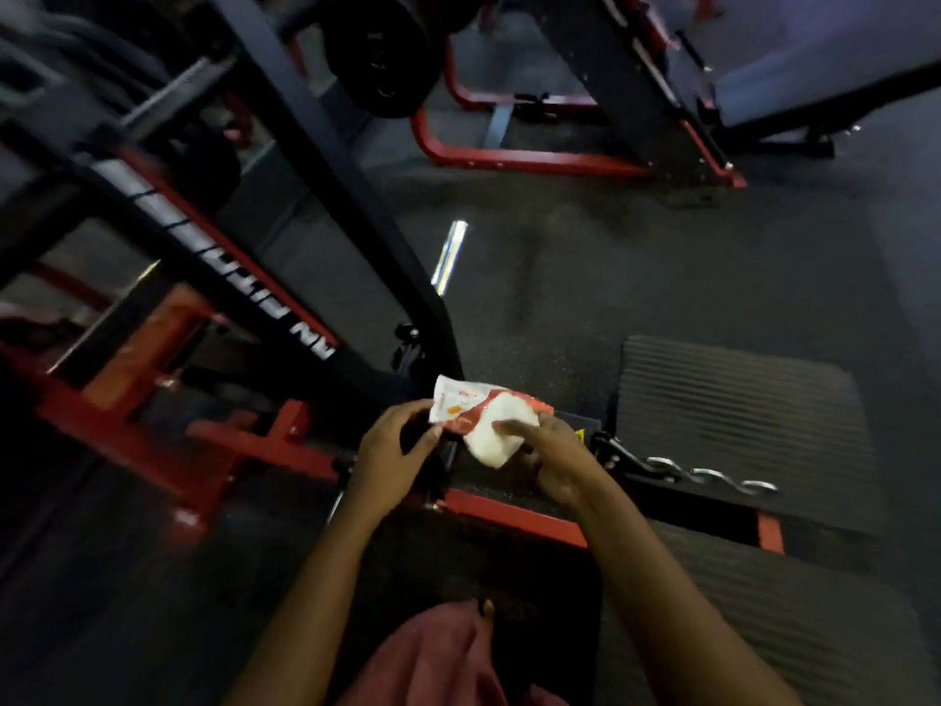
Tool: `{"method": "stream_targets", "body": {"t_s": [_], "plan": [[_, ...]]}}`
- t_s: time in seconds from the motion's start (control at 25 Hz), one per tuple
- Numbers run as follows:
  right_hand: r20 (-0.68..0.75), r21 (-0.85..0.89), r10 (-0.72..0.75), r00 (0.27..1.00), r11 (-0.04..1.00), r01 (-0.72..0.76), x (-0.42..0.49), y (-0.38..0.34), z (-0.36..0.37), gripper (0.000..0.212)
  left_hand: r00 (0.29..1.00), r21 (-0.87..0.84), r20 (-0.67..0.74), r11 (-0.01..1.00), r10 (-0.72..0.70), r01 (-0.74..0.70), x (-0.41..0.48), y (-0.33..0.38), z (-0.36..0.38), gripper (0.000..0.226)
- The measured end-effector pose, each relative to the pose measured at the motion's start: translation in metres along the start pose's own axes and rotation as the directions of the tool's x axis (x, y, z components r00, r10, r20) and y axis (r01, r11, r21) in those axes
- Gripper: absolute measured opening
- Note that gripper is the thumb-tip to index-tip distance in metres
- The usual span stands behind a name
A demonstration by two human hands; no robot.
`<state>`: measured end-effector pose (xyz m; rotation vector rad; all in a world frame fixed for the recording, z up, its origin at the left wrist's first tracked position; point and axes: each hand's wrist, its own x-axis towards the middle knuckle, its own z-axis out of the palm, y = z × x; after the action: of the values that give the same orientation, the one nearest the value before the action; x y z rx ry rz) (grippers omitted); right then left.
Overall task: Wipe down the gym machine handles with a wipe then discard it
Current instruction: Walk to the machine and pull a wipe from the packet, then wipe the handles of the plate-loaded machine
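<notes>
A small white and red wipe packet [461,406] is held between both hands at the middle of the view. My left hand [392,445] pinches its left end. A folded white wipe [496,440] sticks out of the packet's torn right end, and my right hand [552,463] grips it with thumb and fingers. Below the hands lies the red and black machine frame [514,517]. The frame is blurred and no handle of the machine can be made out.
A black and red rack upright [229,257] slants across the left. A weight plate [379,58] hangs at the top. Ribbed black foot platforms [738,415] lie to the right, with a steel chain [708,476] beside them. A second red-framed machine [585,165] stands beyond on dark rubber flooring.
</notes>
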<state>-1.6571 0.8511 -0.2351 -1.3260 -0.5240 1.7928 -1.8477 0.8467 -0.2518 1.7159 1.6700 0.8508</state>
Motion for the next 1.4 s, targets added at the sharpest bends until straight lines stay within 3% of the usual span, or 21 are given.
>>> {"method": "stream_targets", "body": {"t_s": [0.2,0.36,0.48,0.56,0.64,0.76,0.96,1.08,1.28,1.4], "plan": [[0.202,0.069,-0.089,0.975,0.995,0.077,-0.085,0.013,0.036,0.024,0.969,-0.142,-0.242,0.990,-0.051,0.017,-0.124,0.061,-0.072,0.030],[0.349,-0.075,-0.132,0.928,0.983,0.168,-0.139,0.025,0.090,0.010,0.854,0.124,-0.519,0.992,0.044,0.024,-0.220,0.091,-0.138,0.036],[0.428,-0.178,-0.151,0.891,0.953,0.247,-0.164,0.015,0.127,0.012,0.764,0.163,-0.643,0.984,0.047,0.077,-0.259,0.100,-0.183,0.040],[0.507,-0.279,-0.115,0.854,0.916,0.289,-0.172,0.003,0.147,0.013,0.712,0.073,-0.702,0.993,-0.012,0.088,-0.266,0.106,-0.213,0.043],[0.559,-0.350,-0.154,0.815,0.847,0.400,-0.172,-0.008,0.167,0.029,0.665,-0.110,-0.734,0.991,-0.136,0.082,-0.254,0.112,-0.241,0.045],[0.610,-0.314,-0.247,0.753,0.797,0.516,-0.169,-0.025,0.192,0.034,0.637,-0.336,-0.722,0.942,-0.271,0.020,-0.214,0.115,-0.274,0.051],[0.514,-0.230,-0.356,0.781,0.820,0.525,-0.141,-0.036,0.214,0.024,0.750,-0.550,-0.543,0.835,-0.377,0.022,-0.127,0.105,-0.303,0.073],[0.405,-0.170,-0.402,0.821,0.849,0.500,-0.128,-0.042,0.223,0.021,0.797,-0.641,-0.464,0.768,-0.387,-0.001,-0.084,0.088,-0.313,0.067],[0.245,-0.129,-0.548,0.800,0.799,0.587,-0.106,-0.053,0.231,0.025,0.786,-0.667,-0.551,0.714,-0.280,-0.214,-0.065,0.057,-0.319,0.029],[0.202,-0.123,-0.594,0.779,0.773,0.622,-0.090,-0.057,0.254,0.026,0.770,-0.611,-0.599,0.747,-0.219,-0.262,-0.063,0.048,-0.317,0.038]]}}
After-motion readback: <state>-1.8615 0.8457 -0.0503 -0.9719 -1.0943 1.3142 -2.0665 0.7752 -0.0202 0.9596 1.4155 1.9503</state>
